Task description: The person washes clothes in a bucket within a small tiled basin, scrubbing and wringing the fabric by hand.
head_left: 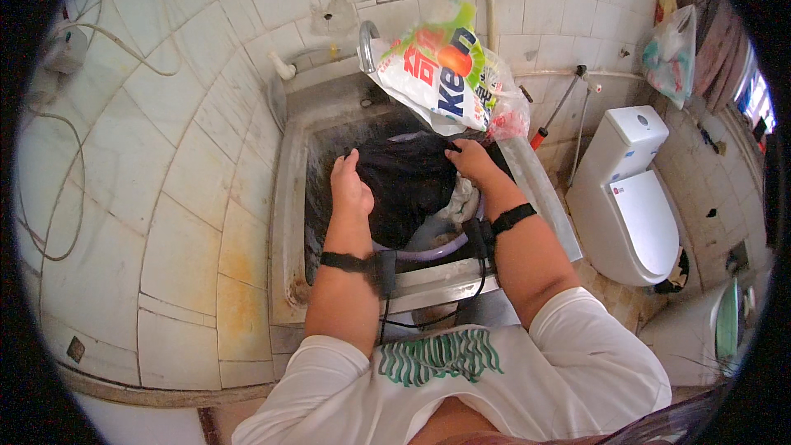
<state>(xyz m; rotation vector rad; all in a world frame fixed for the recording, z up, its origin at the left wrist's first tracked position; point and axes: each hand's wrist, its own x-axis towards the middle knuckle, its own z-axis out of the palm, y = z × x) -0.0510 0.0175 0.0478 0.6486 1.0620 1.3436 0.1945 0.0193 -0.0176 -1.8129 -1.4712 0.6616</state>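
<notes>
A dark, black piece of clothing (pixel 400 185) is stretched between my two hands over the sink. My left hand (pixel 351 188) is closed on its left edge, and my right hand (pixel 475 160) pinches its upper right corner. Below the cloth is a round basin with a pale purple rim (pixel 437 254), standing inside the sink (pixel 290 214). A whitish, crumpled cloth (pixel 463 202) lies in the basin beside my right wrist. The cloth hides most of the basin's inside.
A white and green detergent bag (pixel 437 74) sits at the sink's far edge by a curved metal faucet (pixel 367 45). To the right stand a white toilet (pixel 634 206) and an orange-handled tool (pixel 540 137). A tiled wall (pixel 181 173) borders the left side.
</notes>
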